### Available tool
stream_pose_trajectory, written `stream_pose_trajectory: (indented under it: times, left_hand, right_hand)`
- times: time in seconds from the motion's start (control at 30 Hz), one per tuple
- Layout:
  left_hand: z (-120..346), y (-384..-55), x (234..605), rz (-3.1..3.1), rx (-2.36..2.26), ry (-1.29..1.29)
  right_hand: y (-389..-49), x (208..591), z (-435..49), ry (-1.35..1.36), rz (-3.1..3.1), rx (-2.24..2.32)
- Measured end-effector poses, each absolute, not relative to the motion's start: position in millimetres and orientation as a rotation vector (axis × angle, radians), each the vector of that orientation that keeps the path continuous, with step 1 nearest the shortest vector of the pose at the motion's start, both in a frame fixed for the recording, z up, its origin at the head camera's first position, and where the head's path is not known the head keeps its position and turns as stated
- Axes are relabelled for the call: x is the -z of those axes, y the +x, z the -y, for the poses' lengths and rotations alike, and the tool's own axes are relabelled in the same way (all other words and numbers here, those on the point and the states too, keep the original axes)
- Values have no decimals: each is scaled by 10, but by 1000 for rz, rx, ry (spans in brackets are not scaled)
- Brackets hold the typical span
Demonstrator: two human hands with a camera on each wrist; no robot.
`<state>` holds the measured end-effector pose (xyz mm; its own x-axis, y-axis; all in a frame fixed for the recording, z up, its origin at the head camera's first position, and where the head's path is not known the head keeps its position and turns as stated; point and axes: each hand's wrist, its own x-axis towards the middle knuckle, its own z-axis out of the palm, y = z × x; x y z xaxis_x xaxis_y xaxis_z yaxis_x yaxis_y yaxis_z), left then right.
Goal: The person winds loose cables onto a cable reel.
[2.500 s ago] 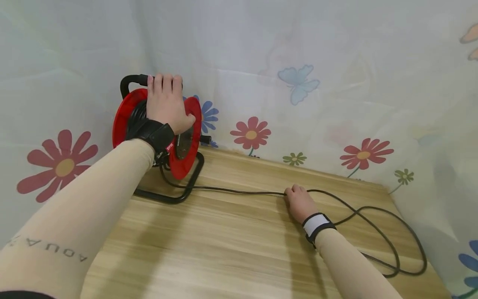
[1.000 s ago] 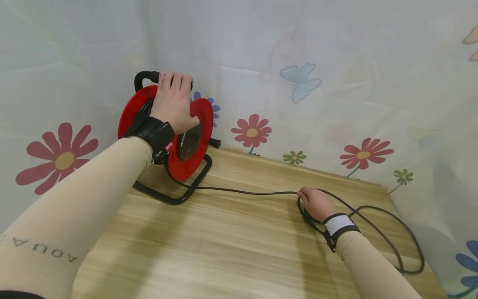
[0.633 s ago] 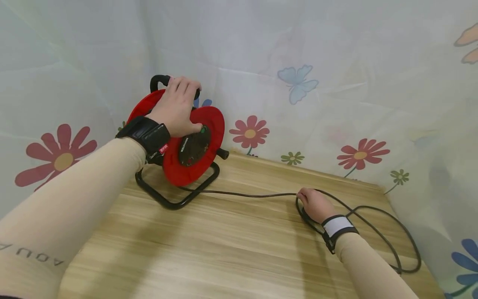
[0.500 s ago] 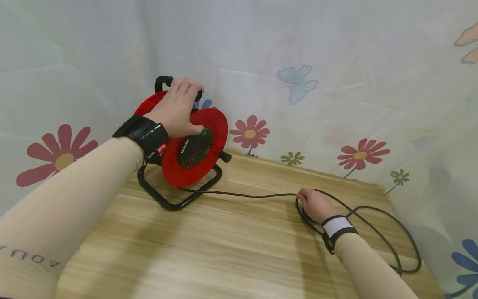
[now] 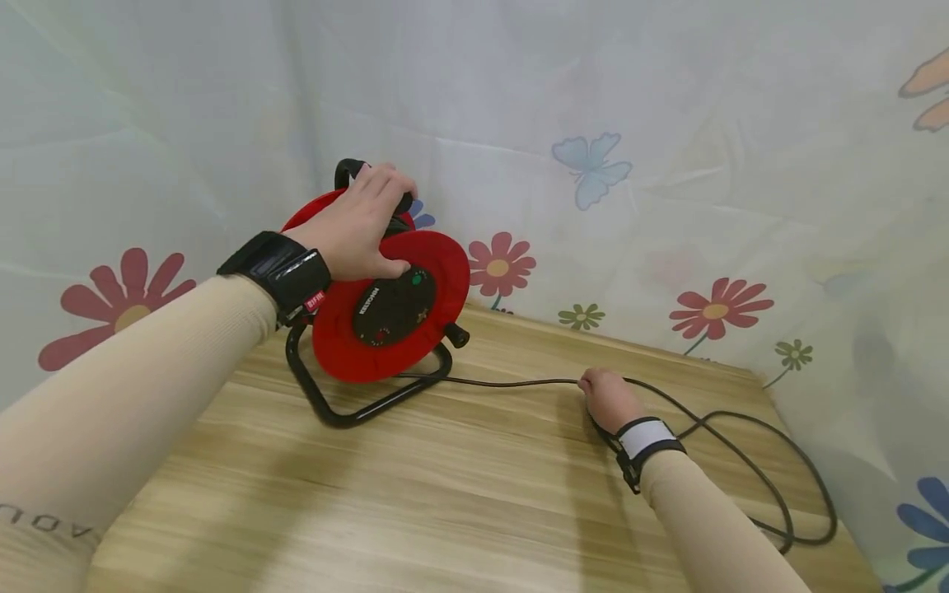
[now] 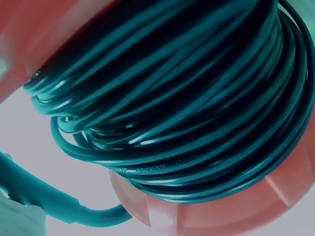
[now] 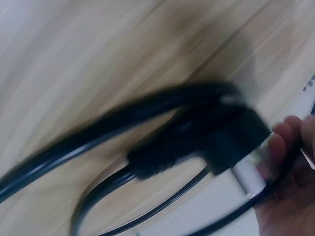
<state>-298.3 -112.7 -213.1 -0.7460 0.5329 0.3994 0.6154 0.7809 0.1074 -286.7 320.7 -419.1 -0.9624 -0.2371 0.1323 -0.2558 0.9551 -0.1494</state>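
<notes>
Reel [image 5: 385, 309] has shifted right and swung its face round on the table [image 5: 415, 494]; left hand [image 5: 356, 231] fingers curl round its handle [image 6: 49, 199], right hand [image 5: 611, 401] pinches cable [image 5: 511, 385].

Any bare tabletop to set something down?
Biggest: wood tabletop between left sleeve and right sleeve, nearside of the cable. Narrower: behind the cable, reel to right hand. Crowded: around reel and cable loops at right.

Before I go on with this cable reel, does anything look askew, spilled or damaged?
Nothing visible looks spilled or damaged. What stands out is the black cable: to the right of the right hand it lies on the table in loose loops and crosses itself, so it could perhaps tangle.
</notes>
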Motion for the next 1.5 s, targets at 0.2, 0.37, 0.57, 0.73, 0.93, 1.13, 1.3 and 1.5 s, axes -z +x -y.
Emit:
stream_pose_trajectory:
  times: [0.2, 0.37, 0.57, 0.73, 0.93, 1.13, 1.3, 1.5]
  left_hand:
    - [1082, -2943, 2139, 2623, 324, -858]
    - [958, -2878, 2022, 2703, 352, -725]
    - [733, -2847, 1902, 2847, 412, -368]
    - [691, -2868, 1921, 2809, 457, -277]
    - [785, -2888, 1948, 2779, 426, -320]
    - [859, -2902, 1945, 2777, 432, -352]
    - [902, -2901, 1945, 2784, 433, -346]
    - [903, -2888, 1974, 2780, 480, -374]
  right_hand:
    - [-2889, 4313, -2899, 460, 3137, -293]
    - [-2897, 4326, -2586, 535, 3159, -353]
    - [-2880, 4335, -2322, 610, 3177, -435]
    - [-2866, 4347, -2361, 600, 3129, -397]
    - [-2873, 4349, -2548, 545, 3099, -363]
    - [-2854, 4327, -2675, 519, 3095, -373]
    - [-2839, 4334, -2704, 548, 3083, -376]
    - [-2833, 4339, -2770, 573, 3062, -373]
